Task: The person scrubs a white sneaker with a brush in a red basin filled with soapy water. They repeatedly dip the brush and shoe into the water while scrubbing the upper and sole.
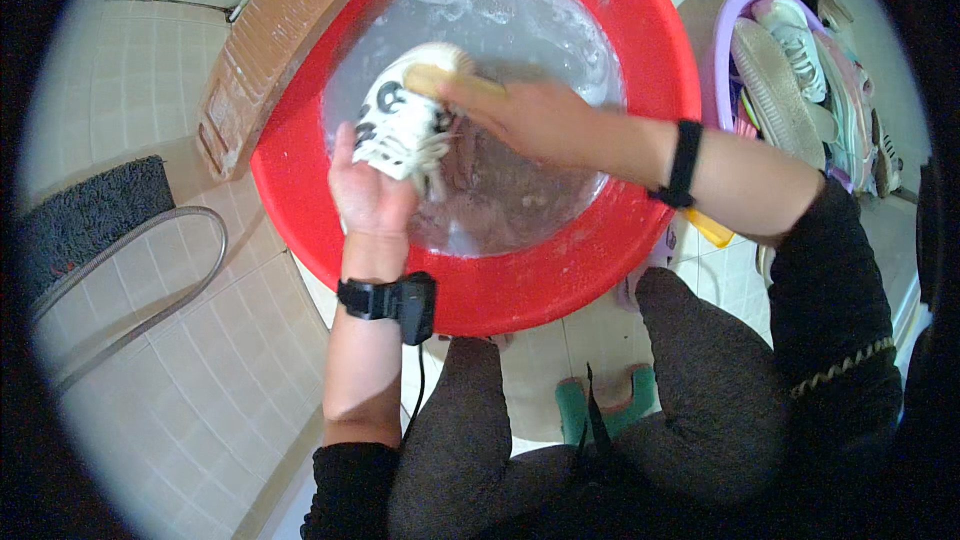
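Observation:
A large red plastic basin (660, 37) of cloudy, sudsy water lies before me. Over its left part, my left hand (371, 191) holds up a white sneaker (397, 124) with black markings and laces, palm upward under the shoe's lower end. My right hand (536, 120) reaches in from the right and grips a brush with a yellowish handle (450, 81), which lies across the sneaker's upper end; its bristles are hidden. Below the hands, something dark shows blurred in the water.
A lilac tub (724, 52) heaped with shoes stands at the right. A brown ridged washboard (277, 45) leans at the basin's upper left. At the left are a dark shaggy mat (105, 217) and a metal hose (217, 240). A green object (574, 405) lies between my legs.

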A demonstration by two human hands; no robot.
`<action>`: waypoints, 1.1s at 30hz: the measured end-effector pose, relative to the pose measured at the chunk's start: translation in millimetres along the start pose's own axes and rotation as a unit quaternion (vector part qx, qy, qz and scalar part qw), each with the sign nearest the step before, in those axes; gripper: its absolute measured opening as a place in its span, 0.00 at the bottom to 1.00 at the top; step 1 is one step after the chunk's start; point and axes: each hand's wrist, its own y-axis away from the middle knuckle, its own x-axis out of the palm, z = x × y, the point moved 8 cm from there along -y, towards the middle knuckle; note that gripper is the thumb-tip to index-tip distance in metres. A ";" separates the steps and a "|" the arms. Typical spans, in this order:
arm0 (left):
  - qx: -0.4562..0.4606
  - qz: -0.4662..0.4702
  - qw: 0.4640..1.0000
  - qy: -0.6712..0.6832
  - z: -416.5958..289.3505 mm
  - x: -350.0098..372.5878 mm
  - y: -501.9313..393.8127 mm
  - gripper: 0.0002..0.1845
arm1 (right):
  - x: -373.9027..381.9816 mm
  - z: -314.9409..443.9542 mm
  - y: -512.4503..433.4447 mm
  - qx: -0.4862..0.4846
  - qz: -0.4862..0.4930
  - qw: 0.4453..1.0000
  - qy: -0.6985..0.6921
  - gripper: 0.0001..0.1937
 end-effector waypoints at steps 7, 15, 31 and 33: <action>0.092 -0.078 0.980 -0.157 -0.6 -0.1 -1.2 0.34 | 15.8 21.9 -6.5 0.051 0.019 0.993 -0.107 0.23; 0.055 -0.101 0.970 -0.215 11.0 -18.1 -0.5 0.32 | 29.5 0.5 -18.8 0.059 -0.055 0.987 -0.139 0.24; -0.012 -0.145 0.851 -0.504 24.6 -36.5 16.7 0.30 | 28.4 16.4 -20.5 0.104 -0.060 0.963 -0.241 0.25; -0.033 -0.218 0.820 -0.529 22.3 -51.3 24.0 0.29 | 27.5 18.2 -19.4 0.123 -0.038 0.960 -0.249 0.24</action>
